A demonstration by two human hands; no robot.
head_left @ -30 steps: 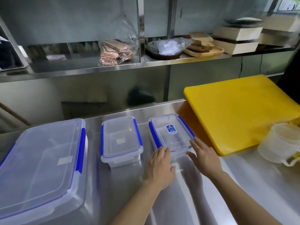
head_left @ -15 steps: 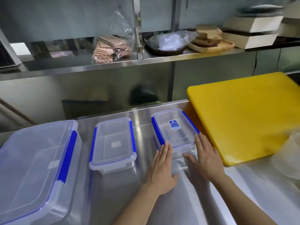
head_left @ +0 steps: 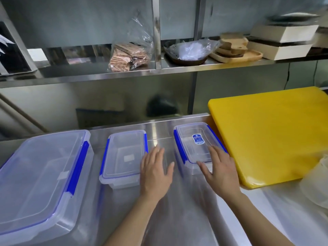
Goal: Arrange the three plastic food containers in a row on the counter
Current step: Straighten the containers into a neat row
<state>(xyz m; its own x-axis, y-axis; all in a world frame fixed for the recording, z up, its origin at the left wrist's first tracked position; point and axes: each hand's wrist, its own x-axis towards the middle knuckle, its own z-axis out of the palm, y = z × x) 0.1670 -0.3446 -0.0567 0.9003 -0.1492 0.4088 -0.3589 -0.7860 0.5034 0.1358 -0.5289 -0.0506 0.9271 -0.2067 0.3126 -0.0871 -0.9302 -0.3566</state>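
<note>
Three clear plastic containers with blue lid clips stand side by side on the steel counter (head_left: 177, 219). The large container (head_left: 40, 178) is at the left, a medium container (head_left: 124, 155) in the middle, and a small container (head_left: 193, 139) with a blue label at the right. My left hand (head_left: 154, 171) hovers flat with fingers apart in the gap between the medium and small containers, holding nothing. My right hand (head_left: 221, 171) lies flat with its fingers on the near right corner of the small container's lid, not gripping it.
A thick yellow cutting board (head_left: 269, 135) lies right of the small container, almost touching it. A translucent measuring jug (head_left: 317, 181) sits at the right edge. A steel shelf (head_left: 124, 73) above holds bagged items, wooden boards and boxes.
The small container has slid a little further back. My left hand has moved left off the small container into the gap. My right hand has moved up onto its lid corner.
</note>
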